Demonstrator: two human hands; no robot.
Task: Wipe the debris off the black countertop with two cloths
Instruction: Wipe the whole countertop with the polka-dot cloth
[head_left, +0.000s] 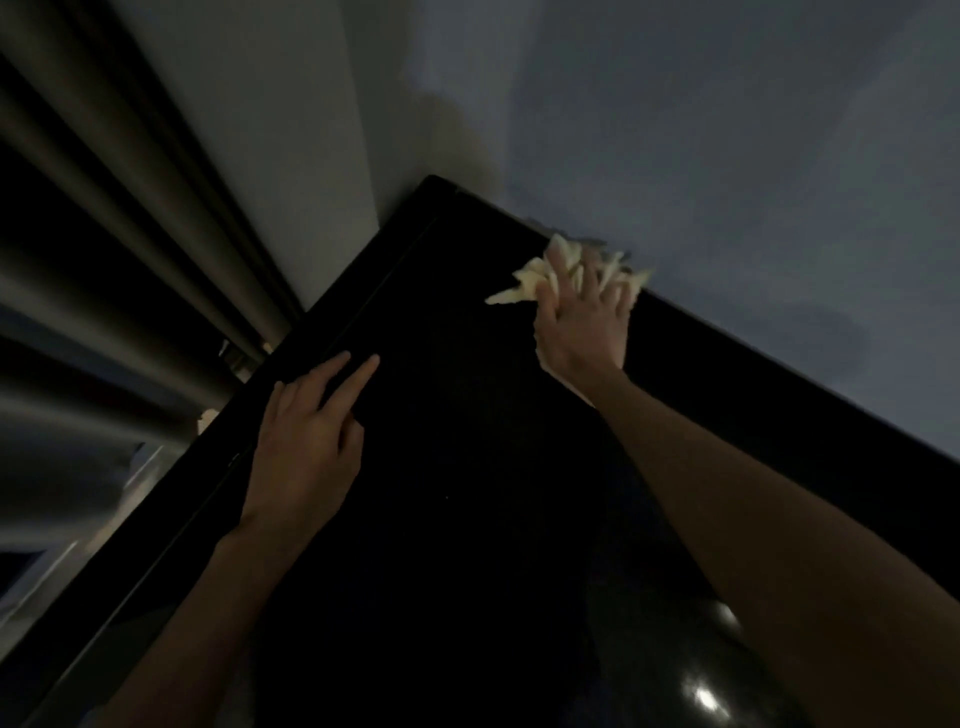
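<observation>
The yellow cloth (530, 280) lies along the far edge of the black countertop (467, 467), touching the wall (727, 156). My right hand (582, 322) is on top of the cloth, with my fingers spread wide and pressing down. The cloth pokes out past my fingertips. My left hand (306, 441) is far from the cloth, flat and holding nothing. I see no second cloth.

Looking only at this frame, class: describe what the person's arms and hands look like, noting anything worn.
The left hand and right hand are bare: no gloves, and no ring, watch or bracelet shows. The left forearm and right forearm are bare too, no sleeve in view. The light is dim, so small items could go unseen.
</observation>
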